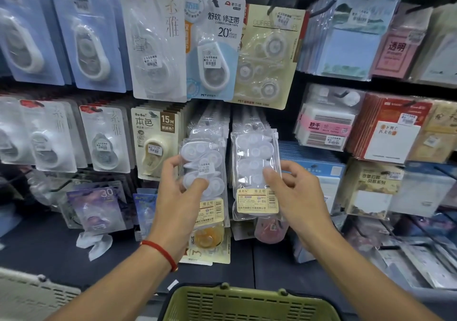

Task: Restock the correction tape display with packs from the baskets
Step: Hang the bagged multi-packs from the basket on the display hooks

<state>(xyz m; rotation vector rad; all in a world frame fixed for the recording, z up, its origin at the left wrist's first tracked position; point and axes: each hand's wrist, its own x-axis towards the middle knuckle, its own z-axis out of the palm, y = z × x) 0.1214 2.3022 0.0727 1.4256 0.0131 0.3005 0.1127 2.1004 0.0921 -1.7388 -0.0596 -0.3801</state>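
A: What do the hands do in the head view?
B: The left hand (181, 184) grips a clear pack of correction tape (204, 170) at the front of one hanging row. The right hand (291, 192) pinches the next clear pack (256, 172), at the front of the row just beside it.
A: And the baskets?
B: A green basket (249, 303) sits low, under the arms. A grey basket (29, 293) is at the bottom left
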